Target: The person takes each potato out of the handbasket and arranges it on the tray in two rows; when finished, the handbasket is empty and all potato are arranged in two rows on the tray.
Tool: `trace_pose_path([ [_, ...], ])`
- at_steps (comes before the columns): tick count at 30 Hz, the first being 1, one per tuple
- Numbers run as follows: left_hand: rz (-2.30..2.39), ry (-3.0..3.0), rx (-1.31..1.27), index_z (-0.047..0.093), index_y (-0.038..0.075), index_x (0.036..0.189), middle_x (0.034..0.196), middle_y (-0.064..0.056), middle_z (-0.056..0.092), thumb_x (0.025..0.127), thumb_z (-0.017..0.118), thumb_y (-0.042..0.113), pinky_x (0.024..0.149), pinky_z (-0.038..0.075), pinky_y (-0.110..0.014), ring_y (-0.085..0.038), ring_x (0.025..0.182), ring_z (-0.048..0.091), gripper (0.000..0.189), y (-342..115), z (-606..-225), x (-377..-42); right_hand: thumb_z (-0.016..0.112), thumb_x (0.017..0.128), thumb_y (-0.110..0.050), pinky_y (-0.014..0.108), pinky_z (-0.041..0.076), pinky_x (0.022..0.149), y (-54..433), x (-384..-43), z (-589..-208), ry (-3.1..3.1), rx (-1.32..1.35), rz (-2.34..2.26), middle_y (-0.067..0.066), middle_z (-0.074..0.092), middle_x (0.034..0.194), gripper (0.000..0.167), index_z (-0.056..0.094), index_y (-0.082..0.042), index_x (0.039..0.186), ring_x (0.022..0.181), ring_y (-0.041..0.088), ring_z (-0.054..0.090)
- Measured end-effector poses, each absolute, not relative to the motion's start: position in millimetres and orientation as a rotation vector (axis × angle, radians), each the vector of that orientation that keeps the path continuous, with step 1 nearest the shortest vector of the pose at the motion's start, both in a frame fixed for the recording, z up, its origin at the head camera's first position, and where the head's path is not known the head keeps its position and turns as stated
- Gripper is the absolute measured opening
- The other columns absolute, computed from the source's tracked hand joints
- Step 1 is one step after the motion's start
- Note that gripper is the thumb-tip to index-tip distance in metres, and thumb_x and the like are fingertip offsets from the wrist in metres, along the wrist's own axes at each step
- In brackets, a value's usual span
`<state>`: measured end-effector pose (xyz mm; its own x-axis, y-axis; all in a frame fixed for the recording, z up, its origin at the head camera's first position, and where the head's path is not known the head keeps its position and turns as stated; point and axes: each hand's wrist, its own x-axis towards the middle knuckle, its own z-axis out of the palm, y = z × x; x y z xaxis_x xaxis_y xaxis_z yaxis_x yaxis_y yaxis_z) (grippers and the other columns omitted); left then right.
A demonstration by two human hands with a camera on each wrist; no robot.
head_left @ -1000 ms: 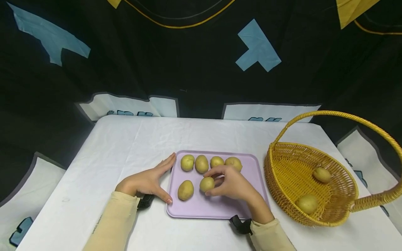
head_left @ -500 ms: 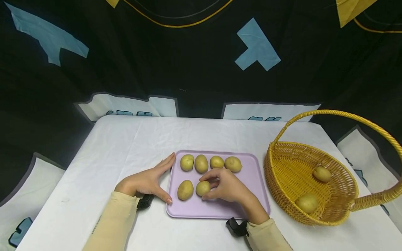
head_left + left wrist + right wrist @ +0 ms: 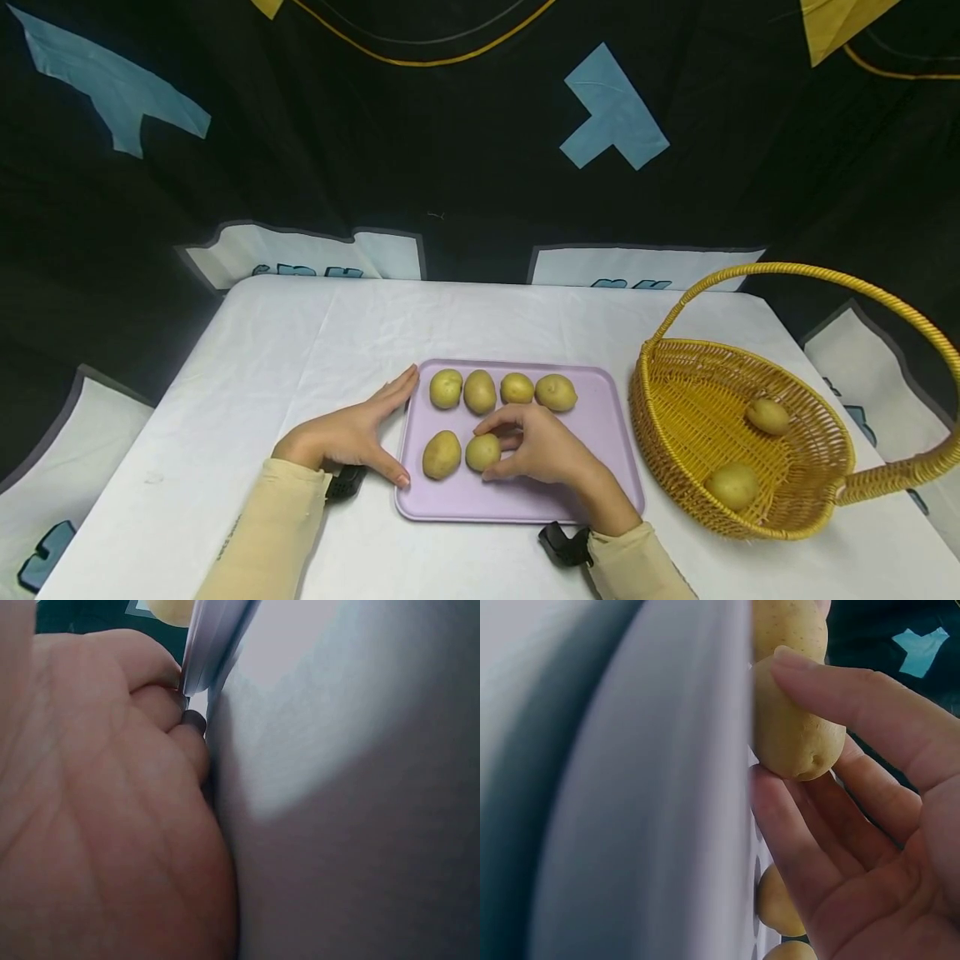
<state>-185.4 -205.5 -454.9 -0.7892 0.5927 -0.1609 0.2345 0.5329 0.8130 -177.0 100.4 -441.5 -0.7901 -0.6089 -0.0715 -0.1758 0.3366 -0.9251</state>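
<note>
My right hand [image 3: 547,444] pinches a small round potato [image 3: 482,452] between thumb and fingers, low over the front half of the lilac tray [image 3: 525,506]. In the right wrist view the thumb lies across that potato [image 3: 795,739]. Just left of it sits another potato [image 3: 442,455]. Several potatoes form a row along the tray's back, among them an oval potato [image 3: 480,392] and the rightmost potato [image 3: 556,392]. My left hand [image 3: 352,429] rests at the tray's left edge, thumb and fingers spread wide along the rim; its palm fills much of the left wrist view.
A yellow wicker basket [image 3: 643,417] with a tall arched handle stands right of the tray. Inside are two potatoes, one farther back [image 3: 768,416] and one nearer [image 3: 733,486]. White cloth [image 3: 247,350] covers the table; a black curtain hangs behind it.
My right hand has shifted slightly left and toward me with its potato, bringing it closer to the front-left potato. Lately it barely moves. My left hand stays at the tray edge.
</note>
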Motion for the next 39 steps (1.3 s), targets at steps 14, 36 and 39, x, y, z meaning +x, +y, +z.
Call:
trace_pose_path([
  [14, 1.149, 2.351, 0.648, 0.003, 0.009, 0.162, 0.169, -0.006, -0.008, 0.061, 0.097, 0.036, 0.118, 0.004, -0.060, -0.032, 0.152, -0.007, 0.141, -205.0, -453.2, -183.2, 0.090, 0.065, 0.008, 0.026, 0.057, 0.084, 99.0, -176.0, -441.7, 2.201, -0.694, -1.429, 0.004, 0.067, 0.111, 0.049, 0.072, -0.004, 0.109, 0.098, 0.021, 0.069],
  [36, 1.147, 2.355, 0.645, 0.003, 0.010, 0.163, 0.169, -0.005, -0.009, 0.060, 0.097, 0.038, 0.119, 0.005, -0.057, -0.030, 0.152, -0.007, 0.142, -207.5, -455.0, -184.9, 0.092, 0.065, 0.005, 0.028, 0.057, 0.085, 101.0, -178.3, -440.9, 2.234, -0.748, -1.401, 0.001, 0.068, 0.111, 0.050, 0.072, -0.006, 0.110, 0.098, 0.019, 0.067],
  [39, 1.139, 2.356, 0.652, 0.003, 0.010, 0.163, 0.169, -0.005, -0.009, 0.060, 0.097, 0.038, 0.119, 0.005, -0.057, -0.031, 0.152, -0.007, 0.142, -206.6, -454.2, -185.8, 0.092, 0.065, 0.004, 0.028, 0.056, 0.085, 102.5, -178.3, -440.4, 2.242, -0.754, -1.401, 0.001, 0.068, 0.112, 0.052, 0.072, -0.005, 0.111, 0.101, 0.020, 0.066],
])
